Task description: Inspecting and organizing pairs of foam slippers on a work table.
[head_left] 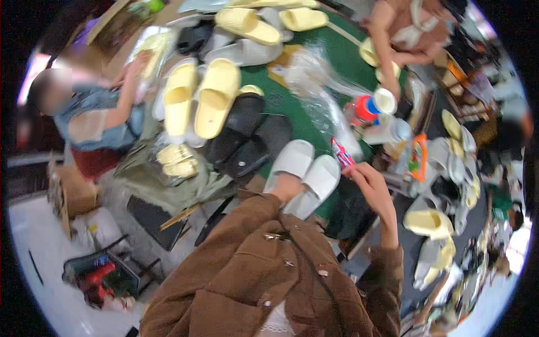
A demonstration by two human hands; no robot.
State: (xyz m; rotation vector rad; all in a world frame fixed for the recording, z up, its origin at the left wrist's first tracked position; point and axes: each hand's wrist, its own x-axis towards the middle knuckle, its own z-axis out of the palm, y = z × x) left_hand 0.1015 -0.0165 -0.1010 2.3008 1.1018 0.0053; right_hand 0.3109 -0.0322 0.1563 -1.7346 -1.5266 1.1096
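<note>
In front of me a pair of white slide sandals stands side by side, a left slide and a right slide. My left hand is at the heel end of the left slide and grips it, its fingers partly hidden by the shoe. To the right, my right hand pinches a small red tube with white and blue print, its tip pointing away from me. Black slides lie just left of the white pair, on the green tabletop.
Yellow slides are propped at left, with bagged yellow ones nearer. Clear plastic wrap, a red bottle and a clear bottle stand beyond my right hand. Co-workers sit at left and far right.
</note>
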